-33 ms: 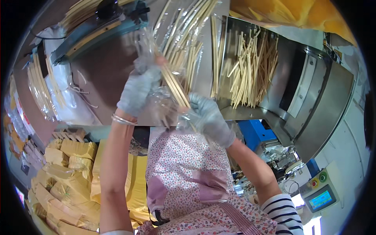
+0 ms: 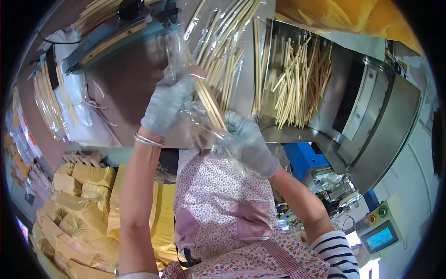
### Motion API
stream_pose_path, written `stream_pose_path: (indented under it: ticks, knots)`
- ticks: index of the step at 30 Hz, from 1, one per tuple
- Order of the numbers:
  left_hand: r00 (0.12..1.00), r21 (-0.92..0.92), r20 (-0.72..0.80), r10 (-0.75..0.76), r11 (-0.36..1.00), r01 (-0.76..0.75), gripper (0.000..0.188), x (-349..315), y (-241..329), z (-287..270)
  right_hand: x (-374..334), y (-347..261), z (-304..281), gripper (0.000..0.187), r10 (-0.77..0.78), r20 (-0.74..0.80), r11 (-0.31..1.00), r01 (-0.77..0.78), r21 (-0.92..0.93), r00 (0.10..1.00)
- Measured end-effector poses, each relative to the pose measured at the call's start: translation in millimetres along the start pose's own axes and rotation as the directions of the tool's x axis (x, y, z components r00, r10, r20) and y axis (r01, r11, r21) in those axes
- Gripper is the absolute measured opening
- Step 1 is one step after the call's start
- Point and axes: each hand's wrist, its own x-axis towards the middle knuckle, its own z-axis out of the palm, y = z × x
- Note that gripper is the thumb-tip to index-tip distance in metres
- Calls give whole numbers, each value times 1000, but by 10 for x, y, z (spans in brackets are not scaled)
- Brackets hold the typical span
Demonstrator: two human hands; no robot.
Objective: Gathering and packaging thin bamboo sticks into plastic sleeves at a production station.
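Observation:
Between my two gloved hands slants a small bundle of pale wooden chopsticks. My left hand is closed at the upper end, on crumpled clear plastic film and the sticks. The fingers of my right hand are wrapped round the lower end, with part of the film under them. More clear film hangs beside the bundle, blurred; whether the sticks lie inside it I cannot tell. Just beyond my hands, several chopsticks in clear bags lie on the table.
A metal tray holding loose chopsticks stands to the right. A long blue-grey device is at the upper left, with bagged sticks left of it. Yellow-wrapped packs fill the lower left. A control panel is at the lower right.
The view has shifted slightly. My left hand and the film above it have moved a little; both hands keep their hold on the chopsticks.

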Motion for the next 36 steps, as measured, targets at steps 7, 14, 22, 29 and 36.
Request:
stream_pose_path:
  ticks: [7,14,22,29,36]
  knots:
    - [995,-143,-74,66,987,-76,22,-112,-43,-189,-198,-56,48,25,38,84,999,-41,29,996]
    - [987,-172,67,144,976,-131,33,-130,38,-443,-289,-15,-142,31,154,113,988,-155,0,982]
    - [999,-207,36,14,978,-6,25,-90,-58,-426,-264,3,-4,31,174,117,984,-176,7,978]
    - [936,-205,-316,153,953,-224,15,-102,-42,-59,-194,-78,99,29,220,187,975,-214,-55,957]
    - [927,188,-132,351,927,-325,16,-251,-251,-24,317,-358,223,22,163,197,981,-179,69,967]
